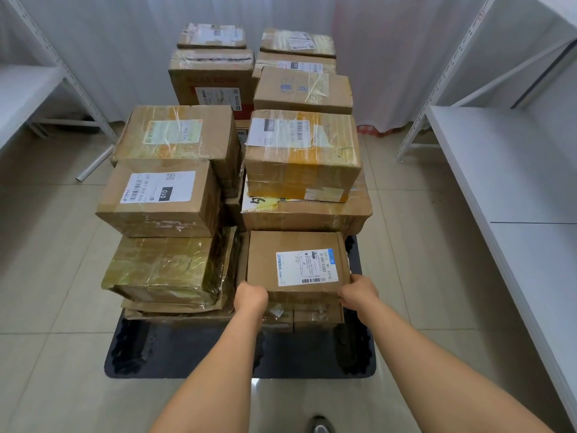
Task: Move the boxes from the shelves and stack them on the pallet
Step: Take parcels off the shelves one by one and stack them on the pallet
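1. View from my head cam, looking down at a dark pallet (193, 354) on a tiled floor, loaded w/ taped cardboard boxes in several stacks.
2. Step in hand, as I judge it: setting a box onto the stack. A small brown box (296, 264) w/ a white shipping label sits at the near-right of the pallet, on top of a lower flat box (312, 317).
3. Left hand (251, 296) is at the box's near-left corner, fingers curled round the edge. Closed grip on the box.
4. Right hand (359, 293) is at the near-right corner, thumb on top, fingers wrapped under the side. Also gripping the box.
5. Can't tell if the box's full weight is resting yet or if I'm partly carrying it; its underside is hidden.
6. Just behind it, touching or nearly so, a taller stack topped by a labelled box (301, 154). To the left, a stack w/ a glossy tape-wrapped box (165, 267).
7. Next move, my guess: square the box w/ the one under it, let go w/ both hands, then turn to the shelves for another.
8. White shelf (512, 170) at right and shelf (25, 85) at left show no boxes in view, so the task looks near its end.
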